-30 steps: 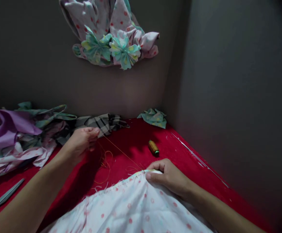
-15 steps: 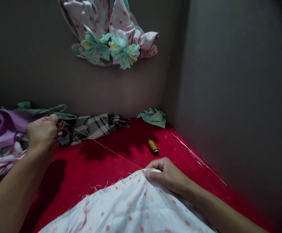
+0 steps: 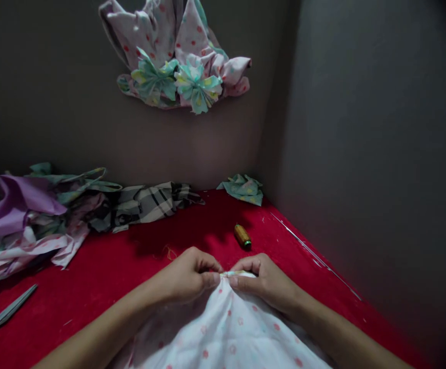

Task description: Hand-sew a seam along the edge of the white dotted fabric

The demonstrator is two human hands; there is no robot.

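White cloth with pink-red dots (image 3: 223,328) spreads toward me at the bottom of the view. At its top edge, my left hand (image 3: 188,277) pinches the fabric between thumb and forefinger. Close beside it, my right hand (image 3: 265,279) grips the same edge, where a pale yellowish strip shows. The fingertips nearly meet. Whether a needle sits between them I cannot make out. Loose orange thread (image 3: 170,252) curls on the red surface just beyond my left hand. Farther off lies a spool of golden thread (image 3: 242,236) with a green end.
The red surface (image 3: 103,287) meets dark walls behind and at right. Scissors (image 3: 5,318) lie at the left edge. Fabric scraps (image 3: 26,205) are heaped at back left, with a green scrap (image 3: 242,188) in the corner. Dotted cloth with green fabric flowers (image 3: 196,84) hangs on the wall.
My left hand has come from the far left, where it held a thread taut, down to the cloth edge beside my right hand. The thread now lies slack; the scissors have come into sight.
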